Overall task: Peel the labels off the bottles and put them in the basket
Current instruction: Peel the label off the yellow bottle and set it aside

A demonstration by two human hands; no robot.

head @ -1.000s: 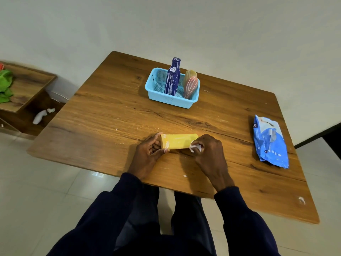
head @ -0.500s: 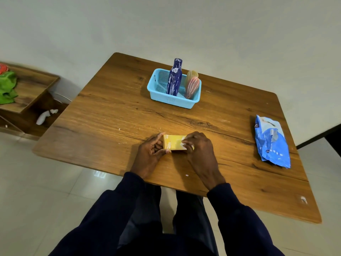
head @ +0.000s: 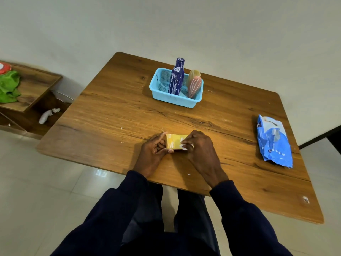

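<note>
A yellow bottle [head: 175, 141] lies on its side near the front edge of the wooden table [head: 114, 111]. My left hand [head: 154, 153] grips its left end. My right hand [head: 198, 150] covers its right part, fingertips pinching a white scrap of label [head: 184, 147] against the bottle. At the back stands a light blue basket [head: 158, 89] holding a dark blue bottle [head: 176, 77], a pink bottle [head: 193, 86] and a yellowish bottle [head: 193, 73] behind it.
A blue plastic packet [head: 273, 143] lies at the table's right side. Small white label bits [head: 188, 174] dot the tabletop. A low wooden shelf [head: 33, 85] with green cloth [head: 8, 85] stands on the floor to the left.
My right hand has slid left along the yellow bottle, covering more of it. My left hand stays on the bottle's left end.
</note>
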